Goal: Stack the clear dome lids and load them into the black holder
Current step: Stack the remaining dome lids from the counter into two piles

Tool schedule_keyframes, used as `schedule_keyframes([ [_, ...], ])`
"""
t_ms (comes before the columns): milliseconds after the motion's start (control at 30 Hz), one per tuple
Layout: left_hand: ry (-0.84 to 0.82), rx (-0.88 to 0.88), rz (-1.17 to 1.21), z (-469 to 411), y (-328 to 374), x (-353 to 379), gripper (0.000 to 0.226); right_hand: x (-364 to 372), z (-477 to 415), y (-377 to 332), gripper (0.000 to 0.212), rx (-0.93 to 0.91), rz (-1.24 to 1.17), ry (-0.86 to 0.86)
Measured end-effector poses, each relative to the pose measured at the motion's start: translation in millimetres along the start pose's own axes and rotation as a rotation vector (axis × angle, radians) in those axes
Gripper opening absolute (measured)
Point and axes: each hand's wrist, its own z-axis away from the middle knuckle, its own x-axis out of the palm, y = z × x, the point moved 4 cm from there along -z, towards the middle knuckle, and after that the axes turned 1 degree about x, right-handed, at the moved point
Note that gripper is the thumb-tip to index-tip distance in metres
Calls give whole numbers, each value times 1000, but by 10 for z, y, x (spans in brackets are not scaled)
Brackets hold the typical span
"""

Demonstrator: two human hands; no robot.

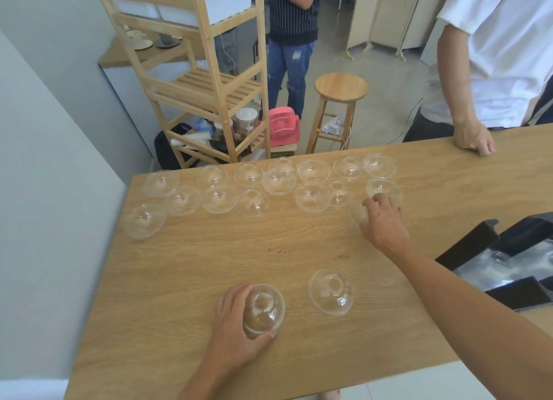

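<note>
Spanning most of the view: table (209,265), pale wood.

Black holder (466,244): right edge, near side, partly out of frame. Clear plastic lies in its channel, too blurred to count.

Loose dome lids (248,174): two ragged rows along the far edge, domes up, several touching or overlapping. Handling note: take one at a time by the dome, lift it straight up, and seat it level on the stack so the rims nest. A hard squeeze would likely flex the thin plastic.

Right hand (384,223): arm stretched far and right, fingers curled over the end lid (358,214) at the right end of the rows, apparently gripping it.

Left hand (233,318): forearm entering from the near edge, fingers wrapped round the held lid (264,308) from its left, thumb at the near rim. Whether this is one lid or a nested few cannot be told.

Single lid (331,292): just right of the held lid, apart from it, untouched.
</note>
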Motion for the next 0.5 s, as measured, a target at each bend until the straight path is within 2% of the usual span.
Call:
schedule_keyframes([
  [100,6,5,-2,-4,-11,-2,89,51,-45,15,53,-6,62,-94],
  [233,12,6,7,-7,-3,-3,88,100,-33,-9,49,-10,52,-82],
  [367,15,7,13,-13,4,-12,87,237,26,-26,90,44,-47,-338],
  [433,15,8,12,-12,2,-17,87,266,37,-31,94,44,-110,-400],
  [500,10,0,10,-17,5,-17,87,223,42,-45,93,39,-141,-374],
])
